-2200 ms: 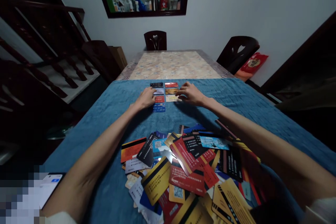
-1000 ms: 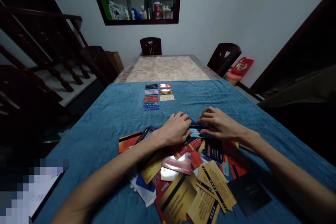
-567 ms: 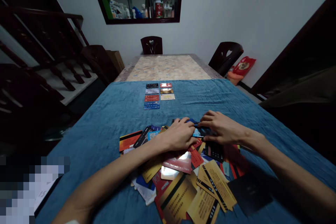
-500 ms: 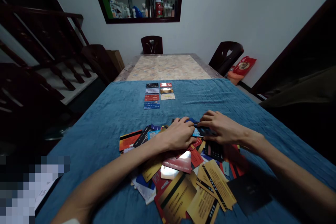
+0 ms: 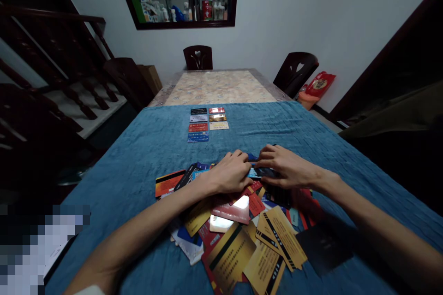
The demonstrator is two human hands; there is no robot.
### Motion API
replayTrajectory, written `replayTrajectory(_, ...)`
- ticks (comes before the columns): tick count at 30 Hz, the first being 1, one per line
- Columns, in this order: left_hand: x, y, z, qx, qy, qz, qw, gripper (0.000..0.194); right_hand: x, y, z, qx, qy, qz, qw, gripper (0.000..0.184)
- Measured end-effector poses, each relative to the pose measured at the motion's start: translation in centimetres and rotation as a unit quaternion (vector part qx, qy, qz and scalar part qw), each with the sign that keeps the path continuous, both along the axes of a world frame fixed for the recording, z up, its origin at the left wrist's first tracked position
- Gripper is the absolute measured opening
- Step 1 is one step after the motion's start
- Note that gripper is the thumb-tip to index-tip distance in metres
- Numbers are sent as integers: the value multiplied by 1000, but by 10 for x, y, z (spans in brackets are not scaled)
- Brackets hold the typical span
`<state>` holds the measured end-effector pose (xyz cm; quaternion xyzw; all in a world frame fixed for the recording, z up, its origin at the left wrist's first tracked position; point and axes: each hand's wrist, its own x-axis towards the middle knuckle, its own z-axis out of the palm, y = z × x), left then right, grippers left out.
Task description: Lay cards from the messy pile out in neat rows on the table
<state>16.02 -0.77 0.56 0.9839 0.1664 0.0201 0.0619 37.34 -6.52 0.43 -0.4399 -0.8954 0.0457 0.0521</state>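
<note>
A heap of overlapping plastic cards in gold, red, black and blue lies at the near middle of the table, with a gold card (image 5: 230, 258) in front. Across the heap's far side reaches my left hand (image 5: 230, 173), fingers bent and closed at the edge of a light blue card (image 5: 254, 173). Close on its right, my right hand (image 5: 289, 166) is closed with thumb and fingers about a dark card (image 5: 266, 173). The fingertips of both hands nearly meet there. My left forearm covers part of the heap.
Beyond the heap, two short columns of cards lie flat, among them a blue card (image 5: 198, 136) and a pale card (image 5: 219, 125). A blue cloth (image 5: 138, 161) covers the near table. One black card (image 5: 323, 246) lies at the heap's right. Chairs stand around the table.
The whole view has shifted slightly. Both hands remain at the far side of the heap, with only slight finger movement. The two columns of cards look the same.
</note>
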Motion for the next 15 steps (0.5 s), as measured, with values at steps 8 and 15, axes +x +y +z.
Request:
replayTrajectory(8, -3, 4, 10, -24, -14, -14, 1000, 19, 3, -1, 3, -1, 39, 15, 999, 30)
replayTrajectory(15, -8, 21, 17, -85, -52, -6, 995, 21, 4, 1, 3, 6, 58, -6, 998, 29)
